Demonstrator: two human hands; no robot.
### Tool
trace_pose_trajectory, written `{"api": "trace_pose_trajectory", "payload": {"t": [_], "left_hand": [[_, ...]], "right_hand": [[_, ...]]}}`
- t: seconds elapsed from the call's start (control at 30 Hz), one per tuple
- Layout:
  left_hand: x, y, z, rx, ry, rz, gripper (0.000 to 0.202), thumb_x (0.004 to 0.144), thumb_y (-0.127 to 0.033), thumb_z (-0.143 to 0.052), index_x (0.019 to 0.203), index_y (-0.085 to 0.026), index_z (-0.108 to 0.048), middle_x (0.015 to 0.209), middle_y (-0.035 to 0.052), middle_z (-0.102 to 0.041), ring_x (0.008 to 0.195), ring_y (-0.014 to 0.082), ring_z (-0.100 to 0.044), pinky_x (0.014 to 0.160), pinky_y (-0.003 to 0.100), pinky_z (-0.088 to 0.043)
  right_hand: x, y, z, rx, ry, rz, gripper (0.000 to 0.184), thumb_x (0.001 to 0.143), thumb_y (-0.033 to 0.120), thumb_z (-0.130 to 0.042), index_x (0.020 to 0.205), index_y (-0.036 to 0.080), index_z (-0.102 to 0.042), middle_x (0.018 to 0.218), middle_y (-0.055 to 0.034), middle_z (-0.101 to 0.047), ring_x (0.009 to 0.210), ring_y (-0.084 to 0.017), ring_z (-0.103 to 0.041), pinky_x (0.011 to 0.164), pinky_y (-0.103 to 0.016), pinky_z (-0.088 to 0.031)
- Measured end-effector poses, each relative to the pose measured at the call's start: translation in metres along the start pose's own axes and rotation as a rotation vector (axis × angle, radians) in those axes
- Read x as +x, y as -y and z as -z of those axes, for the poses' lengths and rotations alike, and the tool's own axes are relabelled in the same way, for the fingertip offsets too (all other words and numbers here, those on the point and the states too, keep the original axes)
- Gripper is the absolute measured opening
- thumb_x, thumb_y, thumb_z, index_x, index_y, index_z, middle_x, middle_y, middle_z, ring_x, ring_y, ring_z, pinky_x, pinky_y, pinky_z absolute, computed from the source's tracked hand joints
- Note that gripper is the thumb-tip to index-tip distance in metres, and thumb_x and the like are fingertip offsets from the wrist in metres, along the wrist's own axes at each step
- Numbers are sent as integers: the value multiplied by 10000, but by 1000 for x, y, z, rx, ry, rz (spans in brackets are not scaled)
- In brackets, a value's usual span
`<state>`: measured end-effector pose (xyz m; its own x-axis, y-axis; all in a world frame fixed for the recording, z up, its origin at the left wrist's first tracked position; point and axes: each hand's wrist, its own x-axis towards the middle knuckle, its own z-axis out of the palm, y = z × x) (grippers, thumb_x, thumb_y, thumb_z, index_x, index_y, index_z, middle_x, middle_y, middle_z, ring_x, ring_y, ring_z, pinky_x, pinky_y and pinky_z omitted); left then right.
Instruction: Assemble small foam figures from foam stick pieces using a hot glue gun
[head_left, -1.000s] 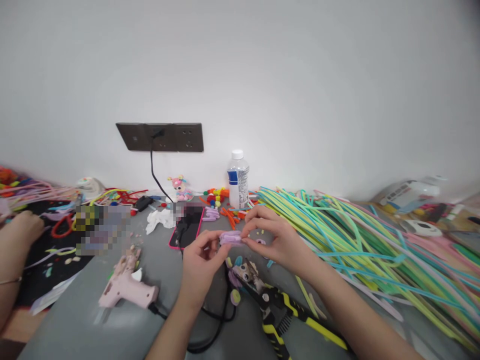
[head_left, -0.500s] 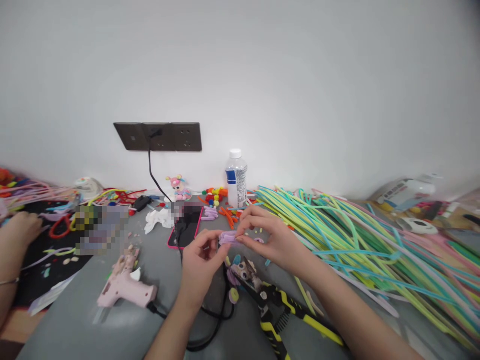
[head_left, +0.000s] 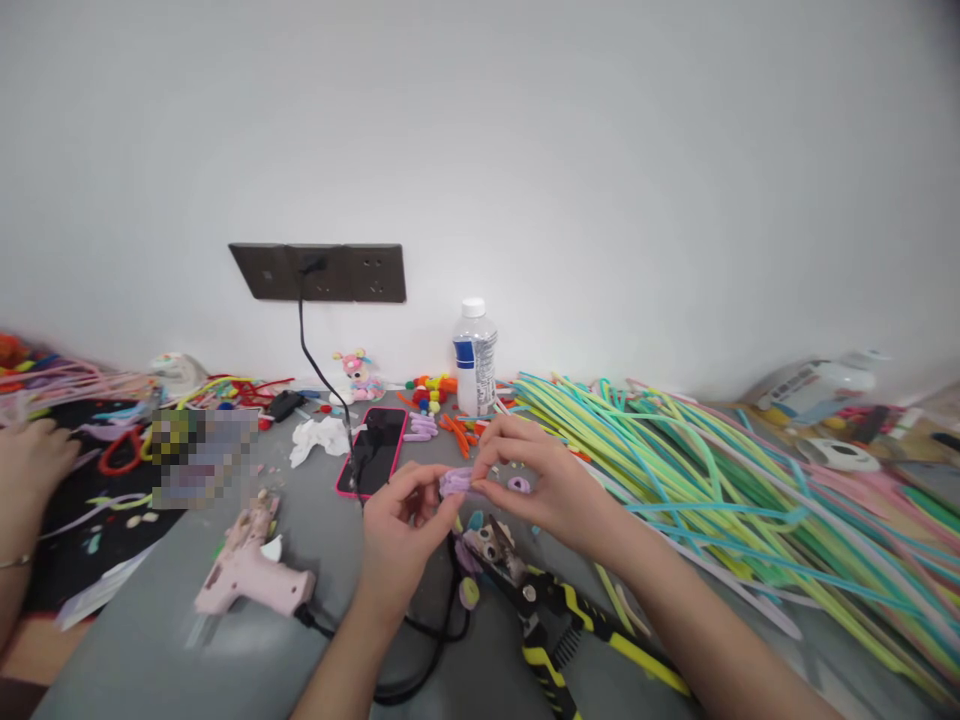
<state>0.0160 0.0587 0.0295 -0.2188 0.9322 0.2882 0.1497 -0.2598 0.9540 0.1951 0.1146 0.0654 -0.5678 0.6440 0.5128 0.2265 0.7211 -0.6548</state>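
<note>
Between my two hands is a small bundle of purple pipe cleaner (head_left: 454, 483), held above the table. My left hand (head_left: 405, 515) pinches its left end between thumb and fingers. At the right end, the thumb and fingertips of my right hand (head_left: 529, 475) are closed on the same piece. Just below lie yellow-and-black wire strippers (head_left: 544, 605), their jaws resting by a small fuzzy figure (head_left: 487, 545). A purple ring (head_left: 518, 485) sits under my right hand. Short purple pieces (head_left: 421, 427) lie behind, beside a phone (head_left: 379, 450) with a pink edge.
A pink glue gun (head_left: 255, 570) with a black cord lies at left. Long coloured pipe cleaners (head_left: 712, 490) spread over the right side. A bottle (head_left: 474, 360) stands by the wall near orange pieces (head_left: 457, 432). Another person's hand (head_left: 34, 460) rests at far left, near red-handled scissors (head_left: 120, 452).
My hands stay on the purple bundle with only slight finger shifts. The purple ring shows more fully beneath my right hand. The other person's hand has moved slightly.
</note>
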Motion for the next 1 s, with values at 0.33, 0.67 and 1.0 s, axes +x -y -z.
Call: {"api": "trace_pose_trajectory", "payload": {"t": [0.33,0.67,1.0], "left_hand": [[0,4,1,17,7,-26,101,729,-242,-752,802,-179,-783,613,-30,-514,553,98,-477,483,189,-374],[2,22,11,-131,-317,-75,173,804,-314,-772,937,-204,-761,736,-21,-541,673,113,-517,616,194,-454],[2,23,9,-217,-410,-30,263,766,-403,-808,918,-196,-752,720,-24,-552,649,114,-522,585,197,-475]], "right_hand": [[-1,-1,-2,-26,14,-10,137,863,91,-691,810,216,-668,884,-25,-632,902,-196,-602,842,-332,-460],[37,-38,5,-88,89,-193,159,942,143,-567,915,172,-721,867,-46,-748,778,-171,-653,702,-278,-479],[80,-54,-69,-375,442,-150,106,869,86,-684,935,162,-717,1077,-111,-720,983,-259,-696,763,-297,-505]]}}
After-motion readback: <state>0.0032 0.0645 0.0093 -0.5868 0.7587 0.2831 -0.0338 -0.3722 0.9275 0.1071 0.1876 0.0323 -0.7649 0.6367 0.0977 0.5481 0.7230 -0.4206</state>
